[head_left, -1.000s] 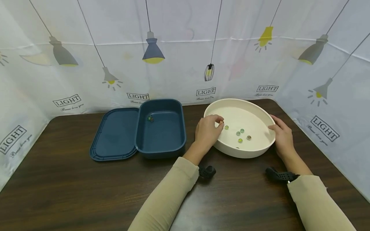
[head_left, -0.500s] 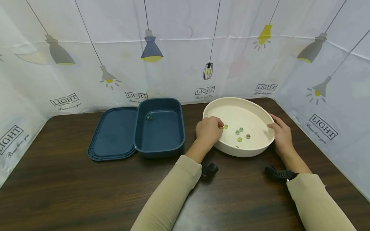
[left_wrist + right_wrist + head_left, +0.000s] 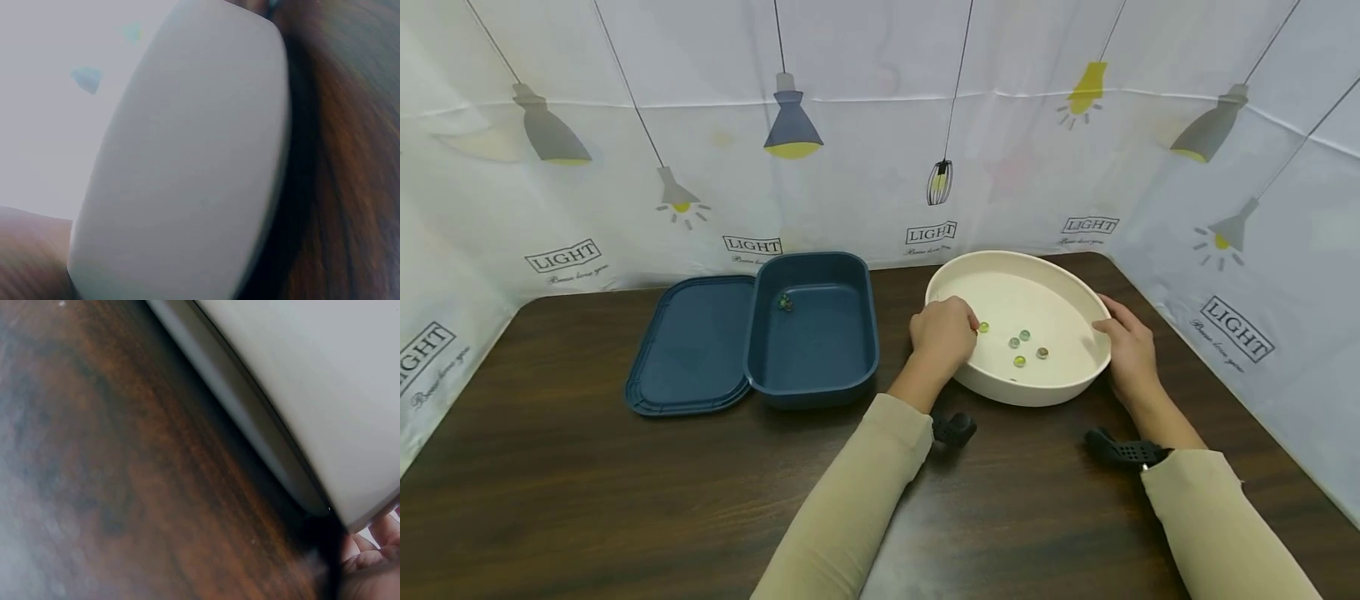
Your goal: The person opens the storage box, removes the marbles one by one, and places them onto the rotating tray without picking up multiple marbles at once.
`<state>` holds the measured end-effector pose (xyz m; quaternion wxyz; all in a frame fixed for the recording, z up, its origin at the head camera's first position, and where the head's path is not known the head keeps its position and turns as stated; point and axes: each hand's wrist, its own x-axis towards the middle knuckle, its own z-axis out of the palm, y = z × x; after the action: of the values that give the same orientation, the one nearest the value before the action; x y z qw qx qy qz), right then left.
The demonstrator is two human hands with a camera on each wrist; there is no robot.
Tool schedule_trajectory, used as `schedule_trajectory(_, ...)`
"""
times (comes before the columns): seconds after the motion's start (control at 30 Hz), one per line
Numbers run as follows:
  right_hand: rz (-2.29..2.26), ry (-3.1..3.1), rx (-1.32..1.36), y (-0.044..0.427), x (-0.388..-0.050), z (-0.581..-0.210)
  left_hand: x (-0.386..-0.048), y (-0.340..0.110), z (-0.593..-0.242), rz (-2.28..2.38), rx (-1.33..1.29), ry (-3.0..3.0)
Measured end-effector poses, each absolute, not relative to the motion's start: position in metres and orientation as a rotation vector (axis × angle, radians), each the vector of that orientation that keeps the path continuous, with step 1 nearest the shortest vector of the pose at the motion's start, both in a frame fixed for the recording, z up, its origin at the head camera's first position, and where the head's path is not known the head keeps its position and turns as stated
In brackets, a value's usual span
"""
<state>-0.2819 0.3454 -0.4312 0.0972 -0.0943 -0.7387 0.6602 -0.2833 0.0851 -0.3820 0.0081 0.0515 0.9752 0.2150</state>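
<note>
A round cream basin (image 3: pixel 1037 292) stands at the right of the table, with several glass marbles (image 3: pixel 1019 361) on its floor. Over its left rim reaches my left hand (image 3: pixel 942 333), fingertips bent down inside; a trace of a reddish marble (image 3: pixel 976 332) shows at them, mostly hidden. My right hand (image 3: pixel 1129 346) grips the basin's right rim, thumb on the inside and fingers outside. To the left, a dark blue rectangular box (image 3: pixel 816 358) holds a small cluster of marbles (image 3: pixel 786 302) near its back left. The left wrist view is blurred, showing mostly the basin's outer wall (image 3: pixel 187 150).
A flat blue lid (image 3: pixel 696 346) lies on the brown table (image 3: pixel 587 483), touching or just under the box's left side. A white curtain (image 3: pixel 857 192) printed with lamps hangs behind and at both sides. Black straps with camera mounts (image 3: pixel 1123 450) sit at the wrists.
My left fingers have turned down into the basin, so the orange-red marble pinched in them is now almost hidden. My right hand keeps its grip on the rim. The view shifts slightly.
</note>
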Motion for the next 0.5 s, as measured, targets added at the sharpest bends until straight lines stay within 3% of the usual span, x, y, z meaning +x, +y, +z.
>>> schedule_trajectory(0.5, 1.954, -2.214, -0.249, 0.3459, -0.2830, -0.4303, -0.2847, 0.0882, -0.3812, 0.628, 0.140, 3.057)
